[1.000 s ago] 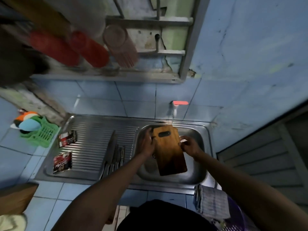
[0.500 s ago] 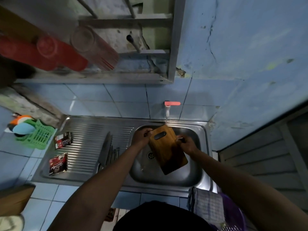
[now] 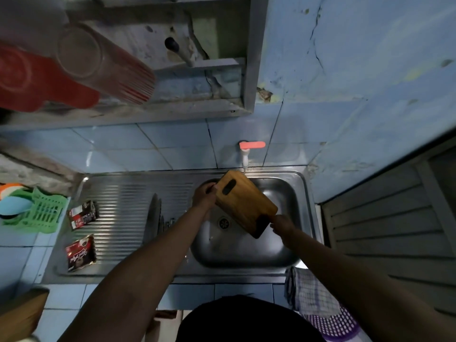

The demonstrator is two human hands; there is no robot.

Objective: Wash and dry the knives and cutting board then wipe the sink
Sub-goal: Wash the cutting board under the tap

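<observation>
Left hand (image 3: 205,195) is gripping the board (image 3: 244,202) near its slot under the tap (image 3: 246,154); right hand (image 3: 282,224) is pinching the far corner, long axis running between them

Dim, bluish wide-angle view, edges bent and blurred, with glare on the steel sink (image 3: 128,193).

two dark sachets (image 3: 83,215) (image 3: 80,253) lie at the left end of the ribbed drainboard (image 3: 118,208). a green basket (image 3: 42,213) sits on the tiled surface (image 3: 19,257) just left of it, with blue and orange items in it. a checked cloth (image 3: 309,292) hangs at the surface's front right corner. red cups (image 3: 37,80) and a clear glass (image 3: 103,62) rest on the shelf (image 3: 148,112) above.
</observation>
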